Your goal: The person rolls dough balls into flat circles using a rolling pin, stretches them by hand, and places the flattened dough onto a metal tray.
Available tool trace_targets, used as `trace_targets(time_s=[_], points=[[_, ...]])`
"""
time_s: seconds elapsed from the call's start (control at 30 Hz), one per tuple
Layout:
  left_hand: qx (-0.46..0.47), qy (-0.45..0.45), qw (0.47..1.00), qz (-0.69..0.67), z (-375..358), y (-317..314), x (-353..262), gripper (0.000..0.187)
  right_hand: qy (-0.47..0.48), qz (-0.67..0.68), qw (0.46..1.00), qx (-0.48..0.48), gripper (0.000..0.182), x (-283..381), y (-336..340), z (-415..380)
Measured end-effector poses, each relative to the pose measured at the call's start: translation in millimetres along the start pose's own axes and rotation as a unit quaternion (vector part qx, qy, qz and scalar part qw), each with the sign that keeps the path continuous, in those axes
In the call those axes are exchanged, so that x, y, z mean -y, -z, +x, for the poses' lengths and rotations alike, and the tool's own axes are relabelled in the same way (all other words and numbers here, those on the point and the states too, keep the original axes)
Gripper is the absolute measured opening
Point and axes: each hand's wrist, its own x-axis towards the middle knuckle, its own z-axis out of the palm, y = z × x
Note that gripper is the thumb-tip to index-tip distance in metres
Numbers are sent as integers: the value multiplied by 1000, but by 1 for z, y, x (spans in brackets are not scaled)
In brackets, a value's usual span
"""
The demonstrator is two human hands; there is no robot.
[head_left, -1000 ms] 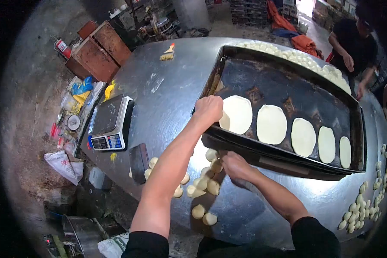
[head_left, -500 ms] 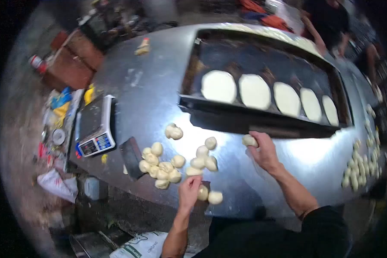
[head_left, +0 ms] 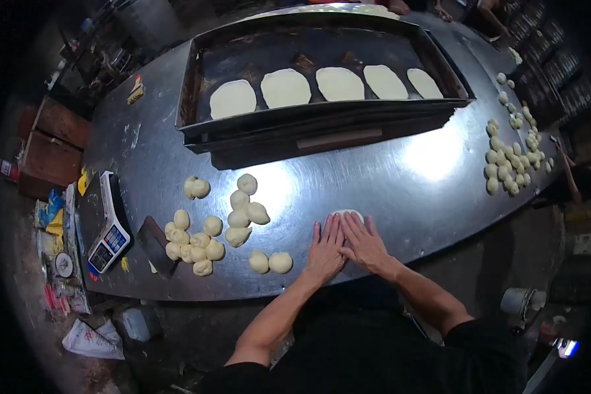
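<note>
My left hand (head_left: 326, 253) and my right hand (head_left: 366, 248) lie flat side by side near the table's front edge, fingers stretched forward and thumbs overlapping. Under the fingertips is a piece of pale dough (head_left: 353, 213); only its far rim shows, the rest is hidden. Just left of my left hand sit two dough balls (head_left: 281, 262) touching each other. Farther left are a short row of dough balls (head_left: 239, 217) and a bigger cluster (head_left: 199, 253), with a dark flat scraper-like blade (head_left: 156, 241) beside it.
A deep black tray (head_left: 328, 121) holding several flattened dough rounds (head_left: 285, 88) stands at the back of the metal table (head_left: 374, 174). A digital scale (head_left: 108, 226) is at the left. Many dough balls (head_left: 505, 161) lie at the right, near other people's arms (head_left: 574, 184).
My right hand has come back from near the tray, and my left hand has left the dough balls. Both now press flat on one dough piece. The camera view has shifted.
</note>
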Motion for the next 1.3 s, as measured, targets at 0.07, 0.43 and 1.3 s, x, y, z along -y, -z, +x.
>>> trace_targets(time_s=[0.07,0.43,1.3], points=[[1,-3,997,-74,-8,12,7,75,-6,-90,996,15,76,-5,0,-6],[70,-27,993,-92,47,19,-15,84,59,-145,979,-129,37,-138,80,164],[-55,202,977,-33,127,23,79,54,37,-154,980,-118,52,-91,54,94]])
